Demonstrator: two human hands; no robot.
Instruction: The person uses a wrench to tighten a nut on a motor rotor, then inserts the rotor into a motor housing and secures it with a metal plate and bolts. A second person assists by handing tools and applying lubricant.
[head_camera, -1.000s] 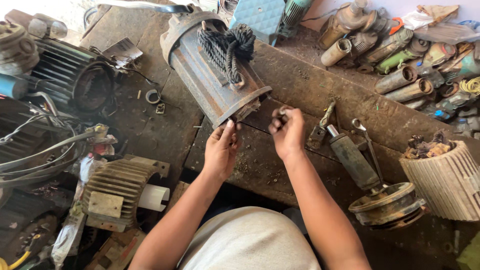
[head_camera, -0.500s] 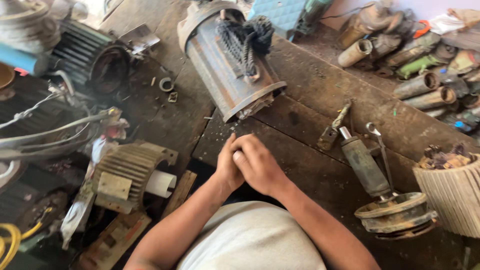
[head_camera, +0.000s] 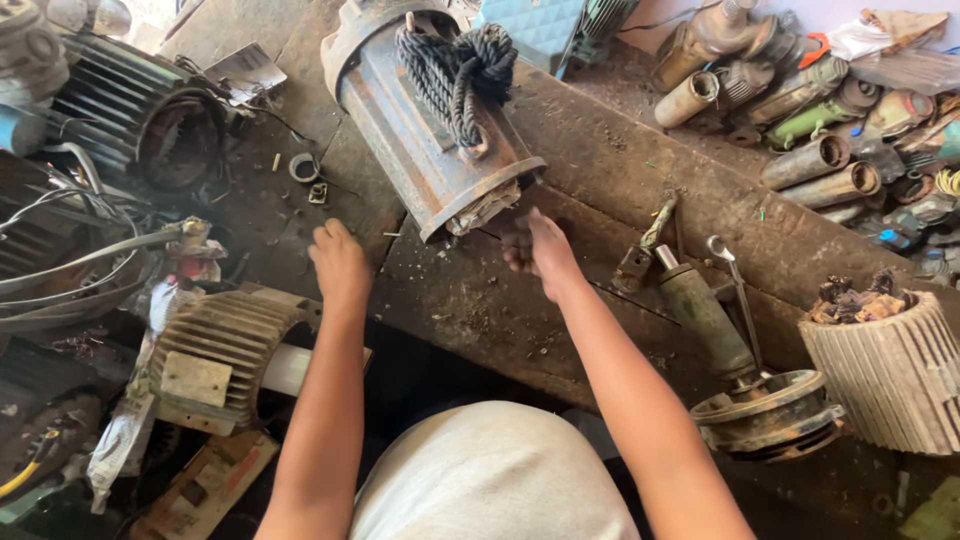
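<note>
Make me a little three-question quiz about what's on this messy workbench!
1. True or false: the right hand is at the open end of the rusty motor housing.
2. What lies on top of that housing? A) a coil of dark rope B) a hammer C) a glove
3. Where does the left hand rest?

Key: 1 true. 2 A. 3 On the dirty wooden bench, left of the housing, holding nothing.
</note>
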